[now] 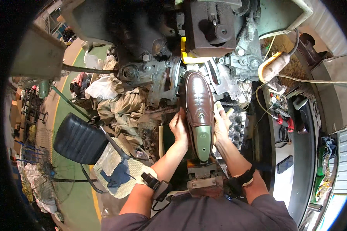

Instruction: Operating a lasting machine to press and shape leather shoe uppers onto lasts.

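Observation:
A glossy dark brown leather shoe upper (198,94) is stretched over a green shoe last (203,139), toe pointing away from me. My left hand (179,126) presses against its left side, thumb up and fingers partly hidden beneath. On the opposite side my right hand (221,124) grips the edge; a pale yellow piece lies by its fingertips, and I cannot tell whether it is a finger cover. The toe lies among the metal plates of a dark, greasy machine (214,30). Below the heel is a worn metal support (206,183); I cannot tell whether they touch.
A yellow bracket (189,57) hangs just beyond the toe. To the left are a black padded chair (81,138), heaped cloth bags (121,106) and a wire fan (46,171). At right, a cabled lamp (273,67) hangs above a dark bench holding a phone (284,164).

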The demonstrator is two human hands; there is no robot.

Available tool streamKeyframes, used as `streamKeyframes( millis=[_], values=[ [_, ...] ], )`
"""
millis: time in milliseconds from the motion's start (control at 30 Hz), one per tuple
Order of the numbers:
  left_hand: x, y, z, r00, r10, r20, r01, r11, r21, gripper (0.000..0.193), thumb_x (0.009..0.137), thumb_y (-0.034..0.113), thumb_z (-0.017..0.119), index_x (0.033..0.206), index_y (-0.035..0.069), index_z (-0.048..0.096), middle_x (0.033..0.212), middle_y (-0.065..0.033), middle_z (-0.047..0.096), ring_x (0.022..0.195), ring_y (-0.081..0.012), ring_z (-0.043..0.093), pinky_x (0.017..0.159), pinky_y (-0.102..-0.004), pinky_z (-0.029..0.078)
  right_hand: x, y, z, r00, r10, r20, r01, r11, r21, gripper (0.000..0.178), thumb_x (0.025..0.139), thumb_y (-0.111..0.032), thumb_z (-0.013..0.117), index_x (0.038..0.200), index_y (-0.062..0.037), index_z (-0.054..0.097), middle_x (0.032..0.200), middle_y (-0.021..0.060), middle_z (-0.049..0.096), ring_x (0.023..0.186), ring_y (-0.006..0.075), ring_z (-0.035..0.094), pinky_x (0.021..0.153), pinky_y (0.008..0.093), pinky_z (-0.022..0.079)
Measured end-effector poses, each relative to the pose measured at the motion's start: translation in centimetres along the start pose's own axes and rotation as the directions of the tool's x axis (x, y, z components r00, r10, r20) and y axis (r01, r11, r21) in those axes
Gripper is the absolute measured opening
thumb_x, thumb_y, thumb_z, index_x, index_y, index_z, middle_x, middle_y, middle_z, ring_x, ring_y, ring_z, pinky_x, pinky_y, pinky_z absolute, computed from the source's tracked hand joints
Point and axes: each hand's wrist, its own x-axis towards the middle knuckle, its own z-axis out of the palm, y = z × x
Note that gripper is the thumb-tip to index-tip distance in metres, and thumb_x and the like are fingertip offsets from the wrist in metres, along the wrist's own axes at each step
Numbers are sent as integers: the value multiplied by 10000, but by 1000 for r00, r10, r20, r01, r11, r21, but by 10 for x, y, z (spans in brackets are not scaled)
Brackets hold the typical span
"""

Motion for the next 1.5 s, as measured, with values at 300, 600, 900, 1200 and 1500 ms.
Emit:
streamKeyframes(
  millis=[300, 600, 900, 1200, 1500],
  values=[
    [6, 24, -201, 871, 481, 103, -396, 562, 726, 450, 1017, 164, 551, 1420, -31, 510, 1422, -194, 559, 1322, -310, 524, 1134, -414, 381, -82, -108, -80, 988, -129, -80, 42, 739, -673, 722, 1049, -172, 557, 1626, -65, 137, 1145, 181, 687, 837, 219, 724, 751, 324, 619],
    [21, -44, -261, 807, 414, 420, -550, 271, 790, 407, 987, 176, 575, 1333, -38, 556, 1574, -259, 351, 1477, -439, 299, 1204, -504, 258, -125, -136, -137, 888, -293, -355, -37, 725, -688, 508, 1004, -181, 624, 1443, -21, 425, 1105, 196, 693, 766, 234, 723, 697, 390, 620],
    [7, 28, -203, 742, 608, 283, -591, 394, 704, 393, 976, 101, 626, 1330, -45, 539, 1505, -222, 466, 1397, -376, 446, 1156, -441, 354, -116, -121, -103, 960, -224, -165, 0, 594, -804, 720, 1012, -195, 642, 1584, 10, 257, 1075, 130, 709, 822, 191, 707, 764, 333, 595],
    [-71, 81, -50, 549, 521, 653, -771, 617, 157, 327, 915, 49, 663, 1230, -33, 628, 1320, -231, 637, 1286, -351, 593, 1107, -429, 445, -120, -76, -116, 981, -192, 42, 81, 202, -976, 328, 994, -219, 691, 1133, 68, 616, 840, 59, 700, 797, 99, 635, 698, 292, 522],
    [-82, 86, -10, 309, 616, 724, -924, 374, 76, 296, 821, 47, 698, 1112, -2, 702, 1324, -188, 628, 1323, -404, 525, 1133, -534, 397, -118, -68, -87, 904, -418, 92, 99, -6, -995, 262, 999, -209, 672, 1081, 36, 716, 832, 51, 723, 702, 92, 673, 604, 245, 524]
  ],
)
